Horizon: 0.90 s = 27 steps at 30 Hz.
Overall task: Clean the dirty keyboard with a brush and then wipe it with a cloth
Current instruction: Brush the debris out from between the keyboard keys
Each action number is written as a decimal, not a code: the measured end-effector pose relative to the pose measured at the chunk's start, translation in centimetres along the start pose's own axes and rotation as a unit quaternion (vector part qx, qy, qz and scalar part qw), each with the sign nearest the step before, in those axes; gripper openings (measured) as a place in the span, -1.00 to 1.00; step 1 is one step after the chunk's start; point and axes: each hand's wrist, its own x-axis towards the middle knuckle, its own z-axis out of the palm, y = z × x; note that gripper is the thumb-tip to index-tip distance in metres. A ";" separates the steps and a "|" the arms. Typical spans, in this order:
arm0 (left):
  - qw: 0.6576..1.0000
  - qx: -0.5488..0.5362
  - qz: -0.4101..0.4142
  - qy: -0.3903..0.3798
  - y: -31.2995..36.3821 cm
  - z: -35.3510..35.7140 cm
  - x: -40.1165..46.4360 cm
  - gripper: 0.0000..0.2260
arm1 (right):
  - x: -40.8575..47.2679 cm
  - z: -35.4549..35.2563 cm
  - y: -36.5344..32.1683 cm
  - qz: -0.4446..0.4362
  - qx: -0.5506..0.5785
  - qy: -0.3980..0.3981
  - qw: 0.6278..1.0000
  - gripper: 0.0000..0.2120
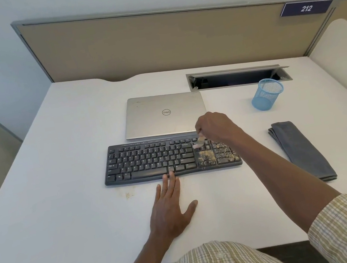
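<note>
The left hand (170, 208) lay flat, fingers spread, touching the keyboard (150, 160) at mid-frame. Behind it sat a closed laptop (163, 114) marked "Dell". The right hand (215, 128) gripped a brush (199, 142) over crumbs (205, 155). Further right: a blue mesh cup (267, 94), a folded cloth (301, 150), a "212" sign (306, 8).

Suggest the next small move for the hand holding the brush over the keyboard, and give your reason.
Probably sweep the brush in the right hand toward the near edge across the sandy debris lying between the main keys and number pad of the keyboard; the left hand already steadies its front edge.
</note>
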 end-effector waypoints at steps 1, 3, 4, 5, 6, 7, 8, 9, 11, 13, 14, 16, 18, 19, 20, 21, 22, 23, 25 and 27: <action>1.000 -0.002 -0.001 0.001 0.0 0.0 0.0 -0.19 | -0.1 0.0 0.3 0.008 -0.010 0.009 1.000 -0.81; 1.000 -0.002 -0.002 -0.001 0.0 0.0 0.0 -0.19 | 0.0 -0.3 0.5 0.005 -0.007 0.025 1.000 -0.80; 1.000 0.000 -0.002 0.000 -0.1 0.0 0.0 -0.19 | 0.2 -0.6 0.3 -0.002 0.008 0.024 1.000 -0.80; 1.000 0.002 -0.003 0.000 -0.1 0.0 0.0 -0.19 | 0.4 -0.8 -0.1 -0.011 0.029 0.015 0.999 -0.81; 1.000 0.002 -0.003 -0.001 -0.1 0.0 0.0 -0.19 | 0.5 -0.9 -0.4 -0.018 0.047 0.006 0.999 -0.82; 1.000 0.002 -0.003 -0.003 0.0 0.0 0.0 -0.18 | 0.5 -0.8 -0.5 -0.022 0.050 -0.003 0.998 -0.82; 1.000 0.002 -0.002 -0.003 0.0 0.0 0.0 -0.18 | 0.4 -0.5 -0.3 -0.024 0.040 -0.008 0.999 -0.82; 1.000 0.002 -0.001 -0.004 0.1 -0.1 0.0 -0.18 | 0.1 -0.3 -0.1 -0.013 0.031 -0.009 0.999 -0.83; 1.000 0.004 0.000 -0.005 0.1 -0.2 0.0 -0.18 | -0.3 -0.1 0.5 0.017 0.009 -0.006 1.000 -0.83; 1.000 0.006 0.000 -0.006 0.0 -0.2 0.0 -0.18 | -0.3 -0.4 0.5 0.021 -0.007 0.017 1.000 -0.80; 1.000 0.006 -0.001 -0.005 0.0 -0.1 0.0 -0.18 | -0.1 -0.6 0.3 0.013 0.002 0.022 1.000 -0.80; 1.000 0.003 -0.002 -0.006 0.0 -0.1 0.0 -0.18 | 0.2 -0.8 -0.3 -0.005 0.036 0.014 0.999 -0.82; 1.000 0.002 -0.001 -0.010 0.0 -0.1 0.0 -0.17 | 0.0 -0.6 -0.2 -0.004 0.041 0.001 0.999 -0.81; 1.000 0.001 -0.002 -0.011 0.0 -0.1 0.0 -0.16 | -0.2 -0.3 0.2 0.003 0.035 0.000 0.999 -0.81; 1.000 -0.002 -0.002 -0.008 0.1 -0.2 0.0 -0.15 | -0.5 -0.2 0.8 0.015 0.028 -0.003 0.999 -0.80; 1.000 -0.005 -0.004 -0.005 0.1 -0.2 0.0 -0.15 | -0.6 -0.2 1.2 0.029 0.021 -0.008 0.999 -0.80; 1.000 -0.003 -0.004 -0.007 0.0 -0.2 0.0 -0.15 | -0.7 -0.3 1.6 0.038 0.011 -0.009 0.999 -0.80; 1.000 0.003 -0.004 -0.011 0.0 -0.2 0.0 -0.16 | -0.7 -0.4 1.8 0.040 0.005 -0.004 0.999 -0.80; 1.000 0.012 -0.005 -0.014 0.0 -0.2 0.0 -0.18 | -0.5 -0.6 1.5 0.029 0.015 0.007 0.999 -0.82; 1.000 0.015 -0.005 -0.015 0.0 -0.3 0.1 -0.17 | -0.3 -0.4 1.1 0.018 0.054 0.005 0.998 -0.84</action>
